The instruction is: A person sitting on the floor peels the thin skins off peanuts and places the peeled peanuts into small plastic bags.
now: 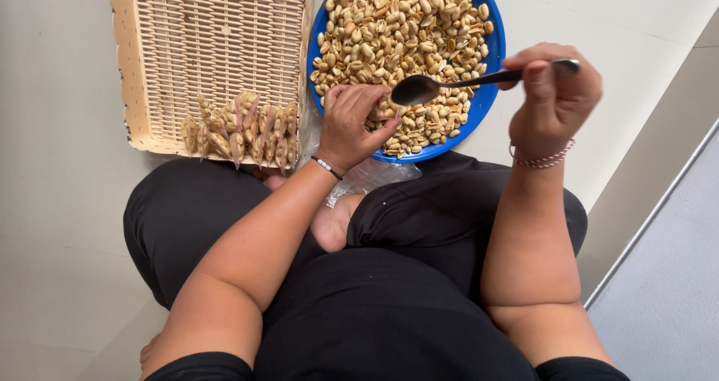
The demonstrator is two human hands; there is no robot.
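A blue bowl heaped with shelled peanuts stands on the floor before my crossed legs. My right hand grips a dark metal spoon by the handle, its bowl hovering over the near side of the peanuts. My left hand is curled at the bowl's near rim, right beside the spoon's tip, fingers closed around what looks like a small clear plastic bag; the bag itself is mostly hidden.
A woven wicker tray lies left of the bowl, with several small filled peanut packets along its near edge. Crumpled clear plastic sits on my lap. A wall and step run down the right side.
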